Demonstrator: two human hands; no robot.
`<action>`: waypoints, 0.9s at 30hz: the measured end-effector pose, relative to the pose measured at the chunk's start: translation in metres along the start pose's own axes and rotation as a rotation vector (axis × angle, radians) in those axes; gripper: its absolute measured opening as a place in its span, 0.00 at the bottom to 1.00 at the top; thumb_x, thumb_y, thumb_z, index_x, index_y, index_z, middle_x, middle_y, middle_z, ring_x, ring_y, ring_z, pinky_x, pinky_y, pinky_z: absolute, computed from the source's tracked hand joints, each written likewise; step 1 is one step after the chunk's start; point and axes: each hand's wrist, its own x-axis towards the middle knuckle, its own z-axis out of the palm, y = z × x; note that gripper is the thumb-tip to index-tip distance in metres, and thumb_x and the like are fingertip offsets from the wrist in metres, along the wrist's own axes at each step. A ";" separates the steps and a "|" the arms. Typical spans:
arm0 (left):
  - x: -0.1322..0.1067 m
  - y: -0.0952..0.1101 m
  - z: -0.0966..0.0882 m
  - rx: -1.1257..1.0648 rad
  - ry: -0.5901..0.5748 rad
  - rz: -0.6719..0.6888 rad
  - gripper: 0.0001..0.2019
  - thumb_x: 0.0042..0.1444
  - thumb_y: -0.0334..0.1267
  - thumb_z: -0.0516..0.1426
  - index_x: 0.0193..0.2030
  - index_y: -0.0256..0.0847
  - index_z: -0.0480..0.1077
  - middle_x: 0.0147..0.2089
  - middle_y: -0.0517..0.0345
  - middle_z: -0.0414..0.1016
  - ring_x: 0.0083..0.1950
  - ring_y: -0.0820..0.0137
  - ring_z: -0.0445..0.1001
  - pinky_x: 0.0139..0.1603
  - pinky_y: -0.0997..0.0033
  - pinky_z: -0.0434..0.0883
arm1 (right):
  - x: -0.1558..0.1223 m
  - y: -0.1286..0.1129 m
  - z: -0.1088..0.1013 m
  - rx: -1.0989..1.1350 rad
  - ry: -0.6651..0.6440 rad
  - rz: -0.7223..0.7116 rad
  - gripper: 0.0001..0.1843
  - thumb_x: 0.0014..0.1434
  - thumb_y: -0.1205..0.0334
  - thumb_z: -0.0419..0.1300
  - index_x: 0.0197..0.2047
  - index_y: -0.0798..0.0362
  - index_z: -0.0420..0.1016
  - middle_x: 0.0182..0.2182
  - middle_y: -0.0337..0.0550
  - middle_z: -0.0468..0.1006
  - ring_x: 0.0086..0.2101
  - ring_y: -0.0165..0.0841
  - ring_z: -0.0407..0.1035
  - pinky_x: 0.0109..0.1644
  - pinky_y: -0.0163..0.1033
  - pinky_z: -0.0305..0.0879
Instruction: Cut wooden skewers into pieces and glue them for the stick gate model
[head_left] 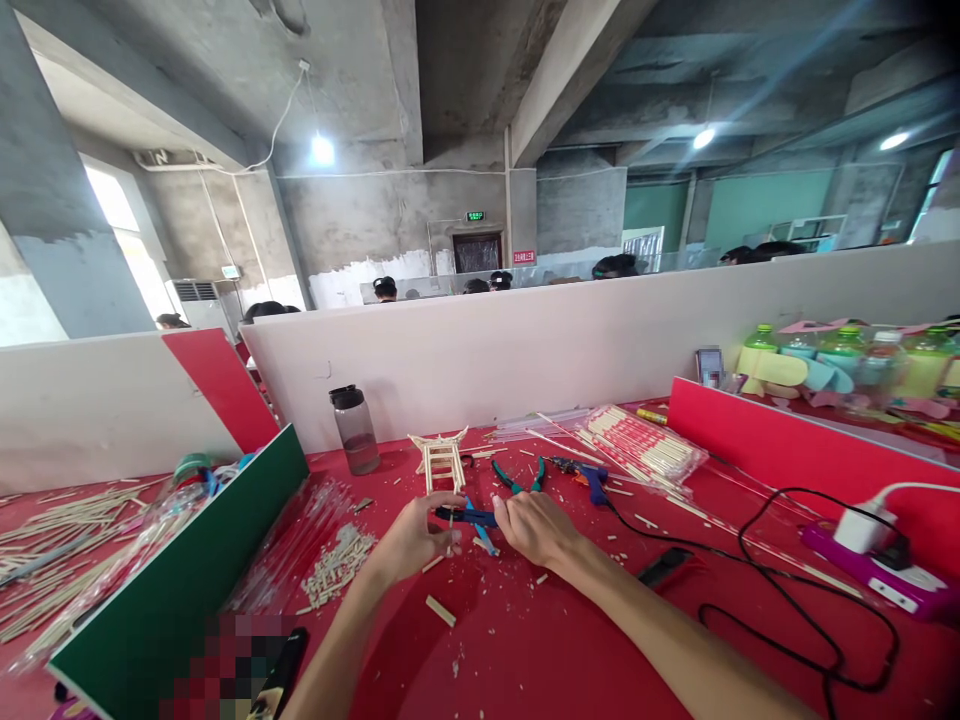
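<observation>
My right hand [536,525] is closed around a dark blue hand tool [474,517], whose exact kind I cannot make out. The tool's dark end reaches left to my left hand [420,535]. There, thumb and fingers are curled about what looks like a short wooden stick, mostly hidden. Just beyond stands a small frame of glued wooden sticks [442,462], like a little chair or tower. A light blue strip-like tool [484,530] lies on the red table between my hands. Green-handled pliers [519,476] lie spread behind my right hand.
A blue glue gun [592,480] trails a black cable [757,545] toward a purple power strip [877,570]. Bagged sticks [641,445] lie at back right, cut pieces [339,570] at left. A bottle [354,430] stands by the white partition [487,360]; a green board [187,560] borders the left.
</observation>
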 end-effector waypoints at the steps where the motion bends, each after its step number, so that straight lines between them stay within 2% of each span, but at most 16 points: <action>1: 0.000 0.000 0.000 -0.012 0.001 0.006 0.24 0.49 0.44 0.63 0.52 0.36 0.72 0.54 0.43 0.74 0.31 0.68 0.79 0.33 0.69 0.74 | 0.000 0.001 -0.001 -0.007 -0.002 0.003 0.34 0.72 0.56 0.36 0.29 0.56 0.79 0.28 0.55 0.82 0.30 0.38 0.76 0.34 0.37 0.59; 4: 0.000 -0.002 -0.003 -0.035 0.012 0.022 0.25 0.50 0.46 0.63 0.53 0.36 0.71 0.53 0.43 0.75 0.32 0.67 0.79 0.34 0.69 0.73 | -0.001 0.003 -0.006 -0.002 -0.027 -0.001 0.35 0.72 0.53 0.35 0.30 0.55 0.80 0.30 0.55 0.82 0.32 0.40 0.77 0.35 0.38 0.59; 8: 0.001 -0.002 -0.011 -0.029 0.066 0.029 0.25 0.51 0.48 0.63 0.52 0.33 0.73 0.39 0.50 0.79 0.32 0.67 0.76 0.35 0.70 0.72 | -0.003 0.009 -0.015 0.060 -0.088 0.038 0.40 0.70 0.44 0.32 0.31 0.55 0.79 0.33 0.58 0.82 0.36 0.44 0.77 0.39 0.40 0.61; 12: -0.001 -0.002 -0.019 0.121 0.058 0.036 0.20 0.54 0.45 0.59 0.49 0.34 0.75 0.46 0.45 0.78 0.32 0.68 0.76 0.34 0.69 0.71 | -0.008 0.019 -0.023 0.122 -0.135 0.116 0.37 0.67 0.37 0.37 0.43 0.57 0.77 0.39 0.60 0.81 0.41 0.50 0.76 0.42 0.44 0.63; 15: -0.003 -0.007 -0.024 0.332 0.002 0.049 0.18 0.55 0.39 0.56 0.50 0.37 0.76 0.45 0.46 0.79 0.32 0.66 0.76 0.33 0.69 0.70 | -0.013 0.025 -0.027 0.110 -0.172 0.199 0.32 0.66 0.42 0.46 0.56 0.62 0.69 0.50 0.67 0.75 0.51 0.54 0.70 0.48 0.48 0.63; 17: -0.005 -0.012 -0.027 0.479 0.000 0.051 0.17 0.54 0.35 0.56 0.49 0.41 0.77 0.46 0.47 0.80 0.37 0.62 0.78 0.38 0.68 0.71 | -0.016 0.027 -0.028 0.070 -0.212 0.261 0.30 0.65 0.47 0.49 0.59 0.65 0.66 0.56 0.71 0.69 0.55 0.56 0.65 0.51 0.52 0.62; 21: -0.008 -0.024 -0.032 0.750 -0.019 -0.007 0.18 0.50 0.28 0.55 0.45 0.47 0.79 0.51 0.52 0.80 0.52 0.56 0.76 0.50 0.64 0.70 | -0.019 0.025 -0.027 -0.003 -0.271 0.307 0.27 0.61 0.52 0.55 0.56 0.64 0.68 0.54 0.70 0.68 0.55 0.58 0.63 0.52 0.57 0.61; 27: -0.010 -0.029 -0.039 0.871 -0.110 0.007 0.26 0.51 0.27 0.54 0.56 0.51 0.72 0.61 0.58 0.72 0.59 0.60 0.72 0.55 0.66 0.67 | -0.018 0.017 -0.015 -0.008 -0.248 0.312 0.33 0.56 0.52 0.59 0.58 0.66 0.66 0.55 0.69 0.67 0.55 0.58 0.61 0.54 0.61 0.58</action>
